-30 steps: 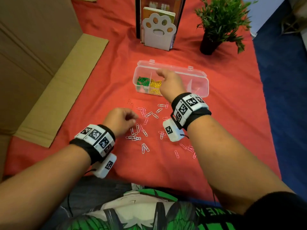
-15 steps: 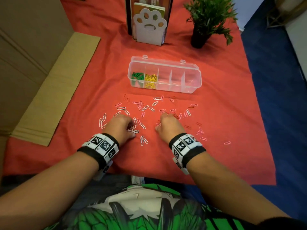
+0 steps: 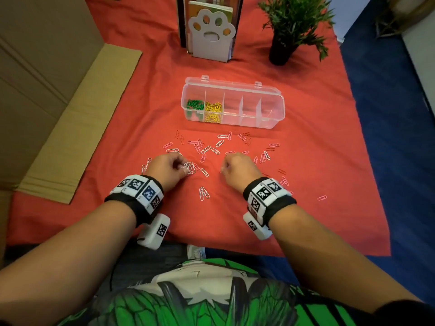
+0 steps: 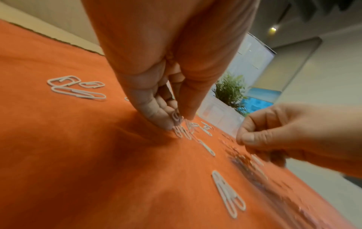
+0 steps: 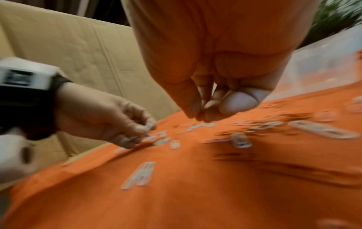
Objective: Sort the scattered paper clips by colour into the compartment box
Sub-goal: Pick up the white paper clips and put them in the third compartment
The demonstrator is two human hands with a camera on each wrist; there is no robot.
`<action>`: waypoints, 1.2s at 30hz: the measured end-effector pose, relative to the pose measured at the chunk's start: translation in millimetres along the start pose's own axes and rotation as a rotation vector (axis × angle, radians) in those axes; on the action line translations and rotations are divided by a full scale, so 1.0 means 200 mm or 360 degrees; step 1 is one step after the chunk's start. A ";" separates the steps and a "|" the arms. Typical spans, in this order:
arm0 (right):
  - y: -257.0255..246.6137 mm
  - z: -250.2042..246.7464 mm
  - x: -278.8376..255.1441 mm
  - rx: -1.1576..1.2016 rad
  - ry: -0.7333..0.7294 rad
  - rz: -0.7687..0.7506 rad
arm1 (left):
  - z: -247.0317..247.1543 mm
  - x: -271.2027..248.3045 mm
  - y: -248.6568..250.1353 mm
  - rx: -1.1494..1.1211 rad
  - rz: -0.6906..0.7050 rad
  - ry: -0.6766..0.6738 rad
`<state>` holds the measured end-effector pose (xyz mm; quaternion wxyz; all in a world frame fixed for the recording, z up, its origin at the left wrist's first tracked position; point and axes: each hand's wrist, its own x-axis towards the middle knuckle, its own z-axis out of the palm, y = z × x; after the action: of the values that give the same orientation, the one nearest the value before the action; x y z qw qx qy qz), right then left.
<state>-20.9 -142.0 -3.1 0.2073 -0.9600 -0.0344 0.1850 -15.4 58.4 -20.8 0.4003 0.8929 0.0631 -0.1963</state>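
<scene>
A clear compartment box [image 3: 270,102] lies open on the red cloth, with green clips [image 3: 195,104] in its leftmost cell and yellow clips [image 3: 213,111] in the cell beside it. White, pink and red paper clips [image 3: 207,149] lie scattered in front of it. My left hand [image 3: 168,167] pinches a bunch of white clips [image 4: 177,119] against the cloth. To its right, my right hand [image 3: 237,169] hovers low over the cloth with its fingertips [image 5: 201,114] pressed together. No clip shows between them in the blurred right wrist view.
A white paw-shaped book holder [image 3: 211,31] and a potted plant [image 3: 289,27] stand behind the box. Flattened cardboard [image 3: 77,123] lies along the cloth's left edge. A pair of white clips [image 3: 203,193] lies between my wrists. Blue floor [image 3: 388,137] borders the cloth on the right.
My right hand has come back from over the box to the cloth among the scattered clips. My left hand has stayed at the white clips and gathered them.
</scene>
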 end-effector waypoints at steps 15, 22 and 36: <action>-0.15 0.19 -0.09 -0.0156 -0.0249 -0.0231 | -0.04 -0.02 -0.02 -0.0959 -0.0478 0.0067; -0.10 0.05 0.05 0.1550 -0.0352 0.0584 | -0.02 0.01 -0.01 -0.1105 -0.0504 -0.0035; -0.23 0.20 0.07 -0.0500 -0.0030 -0.0133 | -0.01 0.05 0.00 -0.0176 -0.0248 0.0113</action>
<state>-21.7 -81.5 -23.5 0.0618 -0.9765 -0.1048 0.1777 -5.2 58.0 -23.8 0.4301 0.8682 0.1573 -0.1913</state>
